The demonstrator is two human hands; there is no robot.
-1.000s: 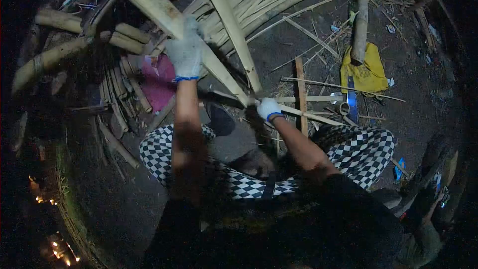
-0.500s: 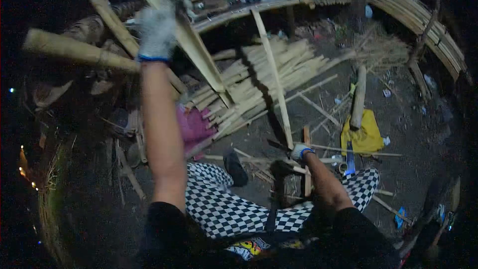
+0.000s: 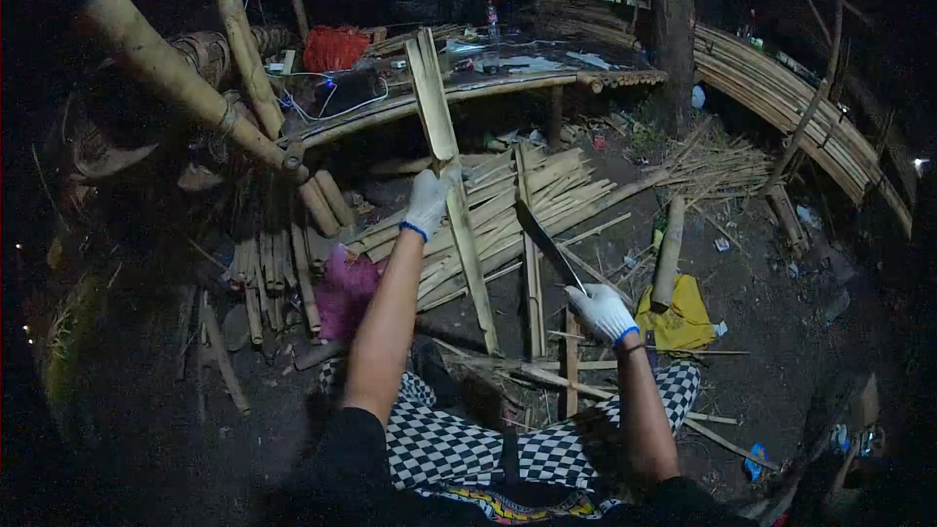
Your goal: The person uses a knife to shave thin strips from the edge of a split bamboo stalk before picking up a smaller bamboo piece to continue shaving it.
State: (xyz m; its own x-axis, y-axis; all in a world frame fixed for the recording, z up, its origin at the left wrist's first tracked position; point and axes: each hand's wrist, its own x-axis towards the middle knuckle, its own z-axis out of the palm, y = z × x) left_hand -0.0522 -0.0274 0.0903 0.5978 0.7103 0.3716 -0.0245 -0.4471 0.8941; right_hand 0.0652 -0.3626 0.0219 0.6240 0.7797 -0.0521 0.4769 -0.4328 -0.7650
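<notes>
My left hand [image 3: 426, 205], in a white glove with a blue cuff, is closed around a long split bamboo piece [image 3: 430, 88]. The piece stands nearly upright, and its lower end reaches down in front of my knees. My gloved right hand [image 3: 602, 314] grips a machete [image 3: 550, 246], its dark blade pointing up and to the left. Behind the blade a narrow bamboo strip [image 3: 534, 303] stands upright. A pile of split bamboo [image 3: 566, 185] lies on the ground beyond both hands.
A bamboo platform [image 3: 468, 96] spans the back, with a red bag [image 3: 335, 49] on it. To the right are a yellow cloth [image 3: 678, 317] and a bamboo log [image 3: 670, 254]. A magenta sack [image 3: 346, 283] lies left of my forearm. A thick bamboo pole [image 3: 176, 68] juts in from upper left.
My left hand has come down and right with the split bamboo piece. The machete blade has swung upward in my right hand, and the camera view has shifted.
</notes>
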